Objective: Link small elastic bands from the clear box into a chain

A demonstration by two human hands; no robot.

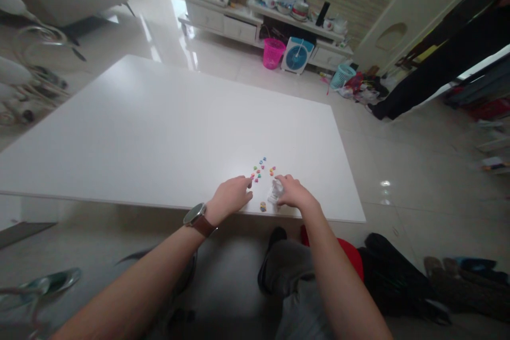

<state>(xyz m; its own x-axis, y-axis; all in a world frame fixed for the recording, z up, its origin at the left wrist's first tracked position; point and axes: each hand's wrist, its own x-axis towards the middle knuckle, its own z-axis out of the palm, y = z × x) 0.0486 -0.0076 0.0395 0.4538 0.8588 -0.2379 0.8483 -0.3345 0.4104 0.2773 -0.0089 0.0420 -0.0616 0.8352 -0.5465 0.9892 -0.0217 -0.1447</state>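
Several small colourful pieces, in pink, green, blue and yellow, lie scattered on the white table near its front edge. My left hand is beside them, index fingertip at a pink piece and thumb held apart; whether it touches the piece I cannot tell. On the other side, my right hand has its fingers and thumb around a small clear plastic container. Between the hands, close to the edge, lies a little yellow and blue figure. What the container holds is too small to tell.
Past the table are a low TV cabinet, a pink basket, a blue-white fan and a light blue basket. Chairs stand at the left. A person's dark-trousered leg shows at the right.
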